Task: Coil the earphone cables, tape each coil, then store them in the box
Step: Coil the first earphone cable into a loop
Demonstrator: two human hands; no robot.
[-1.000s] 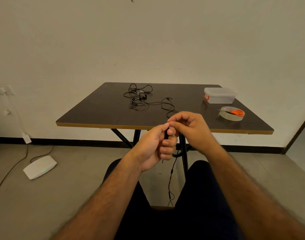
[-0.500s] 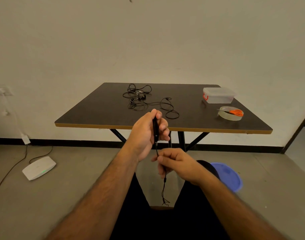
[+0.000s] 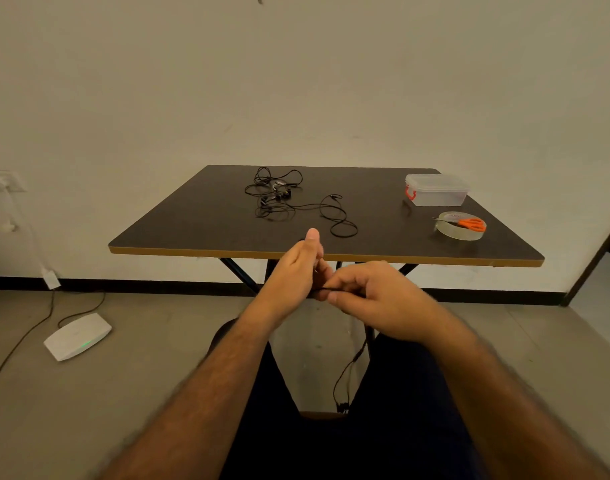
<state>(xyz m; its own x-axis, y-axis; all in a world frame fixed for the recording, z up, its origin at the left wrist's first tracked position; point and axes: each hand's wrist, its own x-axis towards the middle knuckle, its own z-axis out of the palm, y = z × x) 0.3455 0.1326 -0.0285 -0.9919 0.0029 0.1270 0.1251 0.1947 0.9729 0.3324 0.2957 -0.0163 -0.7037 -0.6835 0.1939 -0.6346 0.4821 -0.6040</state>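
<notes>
In front of the table edge, my left hand (image 3: 298, 271) holds a black earphone cable with its thumb raised. My right hand (image 3: 369, 296) pinches the same cable right beside it. The cable's loose end (image 3: 343, 382) hangs down between my knees. A tangle of black earphones (image 3: 286, 202) lies on the dark table (image 3: 199, 230) at mid-back. A clear plastic box (image 3: 437, 190) with a red latch and its lid on stands at the back right. In front of the box, orange scissors (image 3: 469, 224) rest on a roll of clear tape (image 3: 459, 232).
A white router (image 3: 77, 336) with a green light lies on the floor at the left, its cable running to the wall. Black table legs (image 3: 241, 275) cross under the table. A dark door frame (image 3: 594, 258) stands at the right edge.
My right hand rose from below my left hand and moved beside it, pulling the cable sideways. My left hand dropped slightly. The hanging end swung to the right.
</notes>
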